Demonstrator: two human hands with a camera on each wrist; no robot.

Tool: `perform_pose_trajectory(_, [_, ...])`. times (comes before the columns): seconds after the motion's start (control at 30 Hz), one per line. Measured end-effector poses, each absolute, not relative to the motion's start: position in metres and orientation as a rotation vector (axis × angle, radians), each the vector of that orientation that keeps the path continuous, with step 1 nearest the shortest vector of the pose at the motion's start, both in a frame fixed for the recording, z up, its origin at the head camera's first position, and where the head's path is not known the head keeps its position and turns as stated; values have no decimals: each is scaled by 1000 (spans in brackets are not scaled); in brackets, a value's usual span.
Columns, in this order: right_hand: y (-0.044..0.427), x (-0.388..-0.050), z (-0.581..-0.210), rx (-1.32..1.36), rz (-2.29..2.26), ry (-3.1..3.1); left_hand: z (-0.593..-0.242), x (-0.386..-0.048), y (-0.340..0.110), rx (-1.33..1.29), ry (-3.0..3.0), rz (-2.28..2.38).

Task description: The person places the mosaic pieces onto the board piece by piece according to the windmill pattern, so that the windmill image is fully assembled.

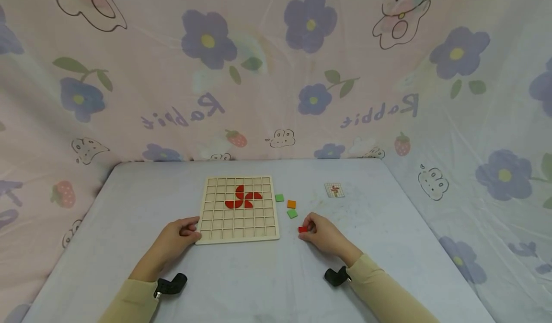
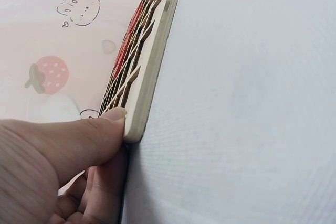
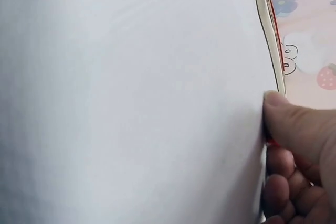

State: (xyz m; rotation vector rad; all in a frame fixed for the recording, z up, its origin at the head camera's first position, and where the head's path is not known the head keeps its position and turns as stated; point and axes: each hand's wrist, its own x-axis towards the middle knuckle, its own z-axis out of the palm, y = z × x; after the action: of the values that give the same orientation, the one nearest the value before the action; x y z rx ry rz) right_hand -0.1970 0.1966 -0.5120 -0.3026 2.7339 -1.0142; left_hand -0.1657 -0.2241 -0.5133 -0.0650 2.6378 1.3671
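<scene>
A: What do the hands hold?
B: At left of centre in the head view, the left hand point(image 1: 174, 239) grips the lower-left part of the wooden grid board point(image 1: 210, 221). Low and right of centre, the right hand point(image 1: 324, 235) pinches a red piece point(image 1: 303, 229).
A: What shape is it?
B: Can't tell; fingers cover part of it, and the right wrist view gives only a red sliver under the thumb.
A: The board?
B: Whole in the head view, a red pinwheel point(image 1: 255, 196) set near its middle; the left wrist view crops it at the top edge.
A: Nearby?
B: Right of it on the desk point(image 1: 246, 284), two green tiles point(image 1: 292, 213), an orange tile point(image 1: 291, 204), and a card point(image 1: 340, 193), its pattern too tiny to read.
</scene>
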Motion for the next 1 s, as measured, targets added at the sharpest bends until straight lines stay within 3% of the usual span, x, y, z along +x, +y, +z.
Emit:
perform_pose_trajectory(0.43, [187, -207, -500, -373, -1098, 2741, -510, -161, -226, -93, 2651, 1364])
perform_pose_trajectory(1.0, [107, -245, -495, -531, -1237, 2551, -517, -167, -223, -81, 2643, 1399])
